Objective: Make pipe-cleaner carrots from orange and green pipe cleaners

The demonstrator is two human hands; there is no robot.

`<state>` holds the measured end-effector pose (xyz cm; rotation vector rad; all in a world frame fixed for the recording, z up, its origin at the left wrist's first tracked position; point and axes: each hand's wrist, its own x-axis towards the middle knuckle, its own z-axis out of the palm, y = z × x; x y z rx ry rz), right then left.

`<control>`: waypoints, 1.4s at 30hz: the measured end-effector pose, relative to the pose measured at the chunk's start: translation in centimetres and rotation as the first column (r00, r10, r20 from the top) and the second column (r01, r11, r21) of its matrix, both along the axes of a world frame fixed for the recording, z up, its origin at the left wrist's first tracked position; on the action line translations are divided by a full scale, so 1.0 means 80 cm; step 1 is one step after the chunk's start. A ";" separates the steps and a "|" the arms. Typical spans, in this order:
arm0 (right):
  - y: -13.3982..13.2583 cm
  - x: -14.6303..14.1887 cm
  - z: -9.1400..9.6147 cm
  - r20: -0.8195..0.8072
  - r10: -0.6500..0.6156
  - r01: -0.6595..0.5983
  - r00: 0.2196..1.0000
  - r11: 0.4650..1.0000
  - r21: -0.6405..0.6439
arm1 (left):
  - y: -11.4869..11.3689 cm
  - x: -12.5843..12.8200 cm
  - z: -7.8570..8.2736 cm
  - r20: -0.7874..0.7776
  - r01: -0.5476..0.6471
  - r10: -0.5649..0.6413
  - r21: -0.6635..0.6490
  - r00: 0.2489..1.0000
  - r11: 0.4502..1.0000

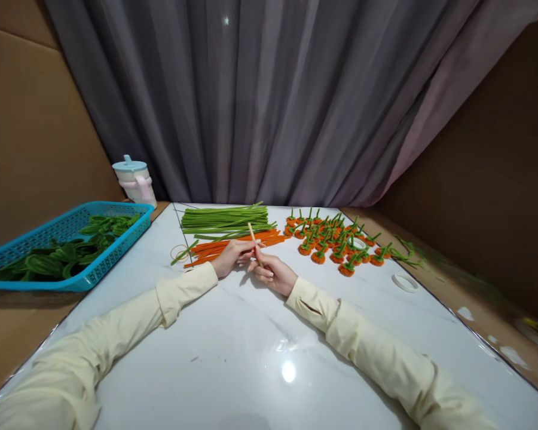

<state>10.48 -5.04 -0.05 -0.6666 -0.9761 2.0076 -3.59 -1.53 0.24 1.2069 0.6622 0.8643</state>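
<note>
My right hand (273, 273) is closed around the lower part of a thin, pale wooden stick (251, 230), which points up and away. My left hand (232, 255) meets it from the other side, its fingertips pinched against the same stick. Whether anything else is between the fingers is too small to make out. Just beyond the left hand lie orange pipe cleaners (272, 237), and behind them a bundle of green pipe cleaners (224, 219). To the right stand several small orange pumpkin shapes (347, 269) with green stems, made of fuzzy wire.
On the left, a blue basket (89, 280) holds green looped pieces (49, 263). Behind it stands a lidded cup (137, 184). A white tape roll (404, 282) lies near the right edge of the white table (233, 370). A grey curtain (251, 107) hangs behind.
</note>
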 end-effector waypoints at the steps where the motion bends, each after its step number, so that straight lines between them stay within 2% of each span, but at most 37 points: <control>1: 0.000 0.000 0.000 0.002 -0.001 0.001 1.000 1.000 -0.001 | 0.000 0.000 0.000 -0.002 -0.001 0.001 -0.001 1.000 1.000; 42: 0.000 -0.001 -0.001 -0.015 0.003 -0.003 1.000 1.000 -0.020 | -0.001 0.000 0.003 -0.021 0.010 -0.010 -0.005 1.000 1.000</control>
